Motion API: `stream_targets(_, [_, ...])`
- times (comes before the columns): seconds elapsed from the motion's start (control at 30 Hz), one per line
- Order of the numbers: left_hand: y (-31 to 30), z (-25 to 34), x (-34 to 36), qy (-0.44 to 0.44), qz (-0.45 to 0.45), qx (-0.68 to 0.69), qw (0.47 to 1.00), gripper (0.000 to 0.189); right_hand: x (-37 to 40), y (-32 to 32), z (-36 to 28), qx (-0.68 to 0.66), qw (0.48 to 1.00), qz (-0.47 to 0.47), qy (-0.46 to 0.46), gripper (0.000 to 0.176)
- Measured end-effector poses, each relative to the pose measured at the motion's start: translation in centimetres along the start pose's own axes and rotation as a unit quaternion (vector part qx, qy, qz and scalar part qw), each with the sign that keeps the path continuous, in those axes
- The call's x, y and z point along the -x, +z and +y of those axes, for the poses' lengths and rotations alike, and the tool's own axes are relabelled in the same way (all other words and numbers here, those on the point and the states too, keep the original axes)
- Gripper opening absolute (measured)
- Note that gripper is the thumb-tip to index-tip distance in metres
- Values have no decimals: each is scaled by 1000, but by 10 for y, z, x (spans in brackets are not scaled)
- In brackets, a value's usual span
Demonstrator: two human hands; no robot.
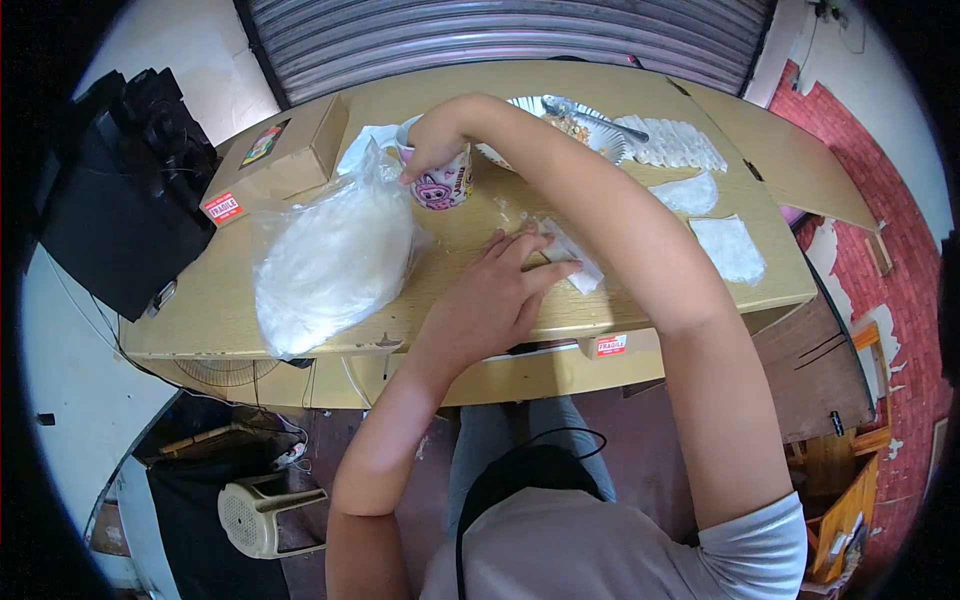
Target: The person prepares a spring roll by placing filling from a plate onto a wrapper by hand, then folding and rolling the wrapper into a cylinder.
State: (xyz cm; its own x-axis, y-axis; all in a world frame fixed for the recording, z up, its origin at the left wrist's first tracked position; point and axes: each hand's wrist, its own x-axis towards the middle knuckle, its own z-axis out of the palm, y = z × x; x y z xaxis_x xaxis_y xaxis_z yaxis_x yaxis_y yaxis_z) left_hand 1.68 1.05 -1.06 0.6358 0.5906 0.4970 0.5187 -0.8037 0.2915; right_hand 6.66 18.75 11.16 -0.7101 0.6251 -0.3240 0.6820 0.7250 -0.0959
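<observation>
My left hand (495, 285) lies over the near middle of the table, its fingers spread and resting on a small white rolled wrapper (574, 258). My right arm crosses over to the left, and my right hand (437, 140) reaches down at the mouth of a printed paper cup (443, 185); most of its fingers are hidden by the cup and the hand itself. Small white crumbs lie beside the roll. Left of my hands sits a clear plastic bag (335, 260) with white contents. Behind my right forearm stands a foil-like plate (606, 142) with a chopped filling (568, 126) and a spoon (630, 131).
Several white rolls (675, 145) lie in a row at the back right. Nearer are two flat white wrappers, one folded (690, 192) and one squarish (728, 248). A cardboard box (280, 160) and a black case-like object (125, 190) stand at the left. A plastic stool (250, 520) is below.
</observation>
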Motion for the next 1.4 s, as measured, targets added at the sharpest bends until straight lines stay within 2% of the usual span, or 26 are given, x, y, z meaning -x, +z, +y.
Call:
stream_targets(0.03, [1,-1,0,6,8,-5,1000,41,5,3,3,-13,998,59,-17,70])
stream_targets(0.07, [1,-1,0,11,14,-9,1000,41,11,4,9,-14,998,59,-17,70])
stream_targets(0.13, [1,0,0,8,11,-10,1000,41,31,3,17,-146,978,150,-4,73])
stream_targets(0.17, [0,1,0,5,8,-10,1000,42,38,6,22,-148,977,151,-3,73])
stream_targets(0.23, [-2,2,-1,2,6,-8,1000,42,52,11,36,-335,891,307,6,75])
stream_targets(0.3, [-2,2,0,0,3,-3,1000,42,81,29,40,-521,780,347,-5,69])
stream_targets(0.37, [-1,1,0,-3,7,-2,1000,42,109,54,51,-667,687,287,25,56])
stream_targets(0.43, [-1,2,0,-3,7,0,1000,42,143,84,50,-717,643,265,46,44])
stream_targets(0.57, [-5,4,-1,-4,2,-3,1000,43,181,131,43,-722,642,252,60,43])
stream_targets(0.67, [-6,6,-1,-3,5,-10,1000,44,186,155,34,-592,738,319,55,50])
stream_targets(0.7, [-5,4,-1,-3,4,-10,1000,44,187,159,33,-593,737,319,55,50])
stream_targets(0.77, [-2,1,-1,12,16,-16,1000,43,190,164,32,-459,815,349,59,51])
stream_targets(0.9, [-3,3,-1,3,12,9,1000,44,194,169,26,-397,829,393,31,48])
stream_targets(0.97, [-4,3,-1,1,11,-8,1000,43,208,159,17,-292,896,327,79,44])
stream_targets(1.0, [-3,3,0,1,12,-8,1000,43,214,156,16,-292,896,326,78,44])
stream_targets(1.07, [-2,1,0,5,17,-8,1000,43,223,152,17,-231,931,269,91,44])
stream_targets(1.2, [-4,4,0,-3,4,-27,1000,43,219,157,22,-265,917,292,53,47])
stream_targets(1.27, [-3,3,0,7,8,-27,1000,44,208,160,27,-268,919,284,47,58])
stream_targets(1.3, [-3,3,0,7,7,-26,1000,44,203,164,29,-269,919,284,47,58])
stream_targets(1.37, [-4,3,0,1,-1,-29,1000,45,198,169,34,-157,947,276,48,69])
stream_targets(1.4, [-4,2,0,1,-2,-29,1000,45,200,167,33,-157,947,277,48,69])
